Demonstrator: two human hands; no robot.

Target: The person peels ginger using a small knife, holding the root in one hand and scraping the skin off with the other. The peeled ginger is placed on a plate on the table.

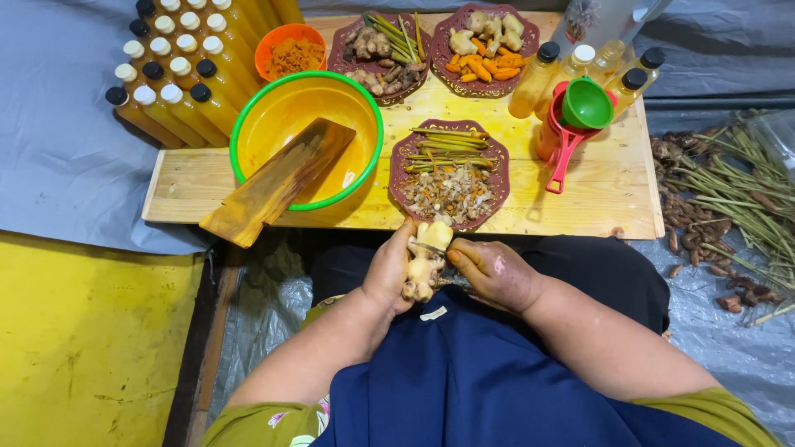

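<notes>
Grip: the left hand (387,269) is closed around a knobbly ginger root (426,261), fingers wrapped behind it and thumb toward the near side; the right hand (490,271) is closed on a small blade (429,247) whose edge lies across the top of the root. The handle is hidden in the palm, so what kind of knife it is cannot be told.
Root's place: held over the lap, just near of the table's front edge, above a dark blue apron (464,372).
Table: a pale wooden board-top (604,199) runs left to right on the far side of the hands.
Bowl: a large yellow basin with a green rim (305,136) sits left of centre, a stained wooden plank (277,180) leaning in it and jutting over the near edge.
Bottles: rows of capped yellow bottles (178,70) lie far left; a few more stand far right beside a green funnel (586,103) in a red jug.
Plates: three maroon plates, the nearest (450,172) carrying green stalks and a heap of peelings, just far of the root.
Floor stock: loose roots and stalks (720,199) lie on the right.
Doing it well: in my judgement, shallow strokes with the edge kept flat to the skin waste least flesh; the holding thumb should stay clear of the blade's path, and the root should turn between strokes to reach the hollows between knobs.
</notes>
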